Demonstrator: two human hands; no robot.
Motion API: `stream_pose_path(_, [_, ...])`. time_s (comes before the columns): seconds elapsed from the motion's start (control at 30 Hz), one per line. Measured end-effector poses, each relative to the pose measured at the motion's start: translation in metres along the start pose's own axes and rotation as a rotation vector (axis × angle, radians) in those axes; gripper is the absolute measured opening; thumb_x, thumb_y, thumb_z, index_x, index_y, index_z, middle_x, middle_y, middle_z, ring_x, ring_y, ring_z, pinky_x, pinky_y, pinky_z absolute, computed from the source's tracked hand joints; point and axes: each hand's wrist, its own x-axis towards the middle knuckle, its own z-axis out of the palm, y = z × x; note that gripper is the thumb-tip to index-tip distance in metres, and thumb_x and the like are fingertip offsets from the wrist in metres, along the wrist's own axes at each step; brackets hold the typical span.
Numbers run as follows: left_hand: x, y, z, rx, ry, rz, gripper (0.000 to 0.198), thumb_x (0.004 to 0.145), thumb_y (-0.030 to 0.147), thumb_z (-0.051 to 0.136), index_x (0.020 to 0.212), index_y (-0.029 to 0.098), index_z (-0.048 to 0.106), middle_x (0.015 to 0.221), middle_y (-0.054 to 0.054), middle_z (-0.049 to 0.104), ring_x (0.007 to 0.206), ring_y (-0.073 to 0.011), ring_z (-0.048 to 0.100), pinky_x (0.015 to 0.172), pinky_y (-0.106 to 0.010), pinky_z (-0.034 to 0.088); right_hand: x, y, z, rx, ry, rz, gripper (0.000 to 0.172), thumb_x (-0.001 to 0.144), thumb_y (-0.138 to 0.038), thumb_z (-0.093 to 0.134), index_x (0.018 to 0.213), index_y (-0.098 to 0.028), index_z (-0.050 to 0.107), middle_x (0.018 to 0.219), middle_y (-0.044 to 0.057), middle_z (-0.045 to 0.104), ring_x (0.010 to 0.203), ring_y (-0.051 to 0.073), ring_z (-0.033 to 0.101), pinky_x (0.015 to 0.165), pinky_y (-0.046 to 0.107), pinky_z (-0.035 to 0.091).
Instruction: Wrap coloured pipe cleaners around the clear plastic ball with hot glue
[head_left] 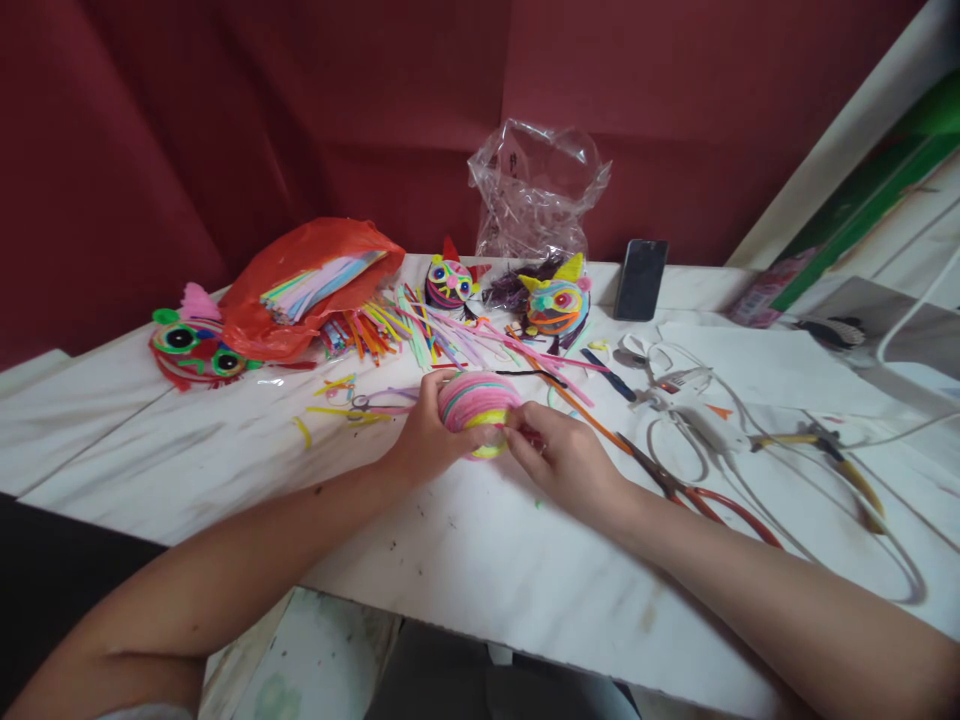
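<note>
A round ball wrapped in pink, yellow and green pipe cleaners rests in my left hand, its fingers curled around the left side and the thumb across the front. My right hand is closed in a pinch at the ball's right front. From its fingers shows a bit of red pipe cleaner, mostly hidden. Behind the ball lie loose pipe cleaners, a black one among them. Scissors with orange handles lie just beyond my right wrist, beside an orange pipe cleaner.
A red plastic bag of pipe cleaners stands at the back left, near a red animal-face ball. Two more face balls sit behind. A phone, glue gun, pliers and cables occupy the right.
</note>
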Motion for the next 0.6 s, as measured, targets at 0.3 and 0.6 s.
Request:
stream_pose_path(0.3, [0.0, -0.0033, -0.0012, -0.03, 0.058, 0.01, 0.075, 0.056, 0.043, 0.08, 0.117, 0.022, 0.041, 0.118, -0.009, 0.055, 0.108, -0.0268, 0.058, 0.092, -0.043, 0.048, -0.0012, -0.0017, 0.0018, 0.089, 0.086, 0.067, 0.005, 0.087, -0.025, 0.05, 0.084, -0.021, 0.052, 0.066, 0.0, 0.062, 0.055, 0.013, 0.056, 0.053, 0.023, 0.044])
stream_pose_path(0.6, [0.0001, -0.0042, -0.0001, -0.069, 0.055, 0.054, 0.073, 0.056, 0.041, 0.081, 0.114, 0.022, 0.041, 0.12, -0.009, 0.053, 0.109, -0.0258, 0.056, 0.093, -0.042, 0.046, 0.0011, -0.0029, -0.0002, 0.164, 0.07, 0.102, 0.009, 0.085, -0.023, 0.052, 0.077, -0.021, 0.054, 0.062, -0.001, 0.059, 0.054, 0.012, 0.053, 0.051, 0.022, 0.041])
